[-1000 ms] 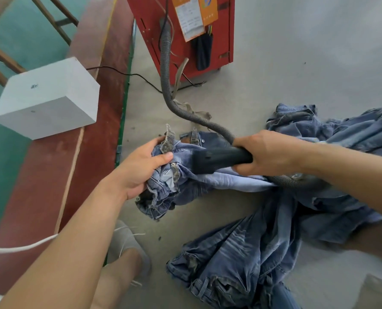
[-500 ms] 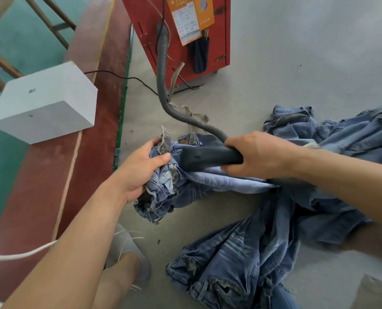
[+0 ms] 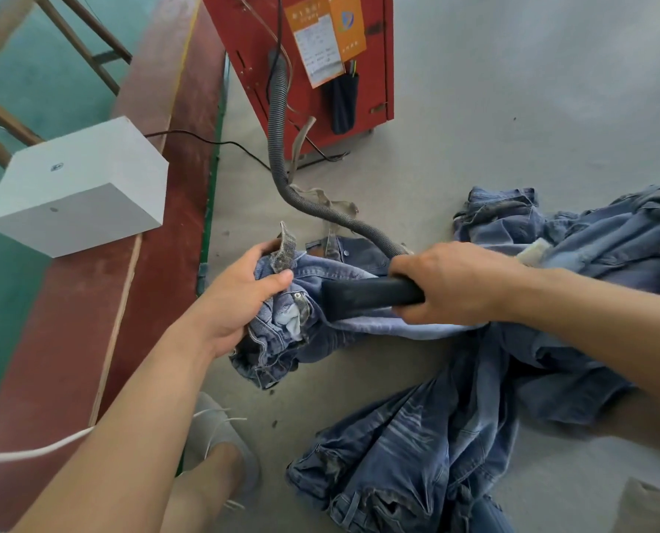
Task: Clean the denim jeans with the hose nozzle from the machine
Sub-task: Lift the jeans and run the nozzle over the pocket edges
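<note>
My left hand (image 3: 232, 302) grips the bunched waistband of a pair of blue denim jeans (image 3: 301, 328), held up off the grey floor. My right hand (image 3: 451, 286) grips the black hose nozzle (image 3: 363, 296), whose flat tip presses against the denim just right of the left hand's thumb. A grey ribbed hose (image 3: 282, 148) curves from the nozzle up to the red machine (image 3: 320, 51) at the top. More of the held jeans trails away under my right forearm.
Other jeans lie piled on the floor at the lower middle (image 3: 397, 463) and at the right (image 3: 590, 232). A white box (image 3: 78, 186) sits on a red-brown ledge (image 3: 70, 321) at the left. My shoe (image 3: 220, 436) is below the left arm. A white cord (image 3: 32, 452) crosses the lower left.
The nozzle has slid a little to the left along the denim, closer to my left hand. Both hands keep their grips.
</note>
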### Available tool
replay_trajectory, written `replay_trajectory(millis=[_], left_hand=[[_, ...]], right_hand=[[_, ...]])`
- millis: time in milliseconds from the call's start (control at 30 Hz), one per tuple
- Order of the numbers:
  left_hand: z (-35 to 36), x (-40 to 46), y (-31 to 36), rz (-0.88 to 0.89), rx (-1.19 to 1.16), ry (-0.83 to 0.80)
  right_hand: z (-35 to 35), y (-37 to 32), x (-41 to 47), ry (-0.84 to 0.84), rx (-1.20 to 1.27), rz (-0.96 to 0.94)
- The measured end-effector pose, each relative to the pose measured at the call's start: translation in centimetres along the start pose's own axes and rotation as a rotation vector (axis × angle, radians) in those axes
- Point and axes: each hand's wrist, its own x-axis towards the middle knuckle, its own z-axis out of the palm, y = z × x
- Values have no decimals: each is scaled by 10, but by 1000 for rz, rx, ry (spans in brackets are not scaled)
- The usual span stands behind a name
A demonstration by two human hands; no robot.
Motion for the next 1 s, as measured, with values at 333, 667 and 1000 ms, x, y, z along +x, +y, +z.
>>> replay_trajectory(millis=[333, 667, 1000], left_hand=[[-8, -8, 6, 3, 207, 88], [-20, -20, 40, -26, -551, 99], [-17, -20, 50, -20, -712, 80]], right_hand=[[-37, 34, -6, 168, 224, 129], [-51, 9, -7, 257, 255, 182], [-68, 18, -21, 37, 174, 124]])
